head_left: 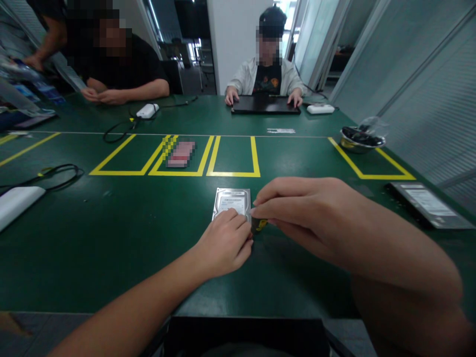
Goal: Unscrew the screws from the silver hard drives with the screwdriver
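A silver hard drive (232, 199) with a white label lies on the green table in front of me, its near part hidden by my fingers. My left hand (228, 240) is closed over the near edge of the drive, holding it against the table. From the right, my right hand (297, 208) pinches a short black-and-yellow handle (259, 225), which looks like a screwdriver's. That handle is beside the drive's right near corner, close to my left fingertips. Its tip is hidden from view.
A larger drive-like metal unit (427, 204) lies at the right, below a metal bowl (362, 139) of dark items. Yellow tape outlines (233, 174) mark the table, one around a pink object (181, 154). A white box (18, 203) with cable sits left. Two people sit opposite; another stands far left.
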Tool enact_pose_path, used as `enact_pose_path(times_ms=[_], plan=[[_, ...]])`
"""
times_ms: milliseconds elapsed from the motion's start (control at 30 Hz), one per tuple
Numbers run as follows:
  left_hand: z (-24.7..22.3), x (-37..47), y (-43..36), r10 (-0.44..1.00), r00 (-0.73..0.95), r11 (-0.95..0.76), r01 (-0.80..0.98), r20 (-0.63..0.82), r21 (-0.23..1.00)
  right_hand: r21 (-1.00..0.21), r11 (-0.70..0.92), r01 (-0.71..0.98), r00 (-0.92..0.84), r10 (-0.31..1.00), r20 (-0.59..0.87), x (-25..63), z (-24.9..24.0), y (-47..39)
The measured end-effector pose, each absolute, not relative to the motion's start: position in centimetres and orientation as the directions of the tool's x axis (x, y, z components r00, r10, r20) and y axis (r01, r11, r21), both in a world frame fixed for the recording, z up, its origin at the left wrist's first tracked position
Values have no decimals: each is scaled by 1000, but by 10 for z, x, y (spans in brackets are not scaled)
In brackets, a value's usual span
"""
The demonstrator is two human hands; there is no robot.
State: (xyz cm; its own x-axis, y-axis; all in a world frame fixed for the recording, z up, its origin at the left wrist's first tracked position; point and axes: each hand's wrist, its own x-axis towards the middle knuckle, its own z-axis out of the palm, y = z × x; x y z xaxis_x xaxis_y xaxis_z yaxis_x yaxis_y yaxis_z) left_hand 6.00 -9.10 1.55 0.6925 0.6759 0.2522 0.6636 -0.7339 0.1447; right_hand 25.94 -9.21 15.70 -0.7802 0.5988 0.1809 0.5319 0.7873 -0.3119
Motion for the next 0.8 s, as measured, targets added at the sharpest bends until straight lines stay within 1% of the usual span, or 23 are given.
enact_pose_path(times_ms=[433,567,800], plan=[[17,60,-92,690,689,-723,669,220,173,-321,774,546,-769,615,174,262,155,-92],[15,60,-92,697,686,-717,673,208,185,-304,775,554,-766,617,178,262,156,-92],[16,61,-92,727,660,-685,684,187,251,-270,768,580,-754,632,178,261,156,-93]])
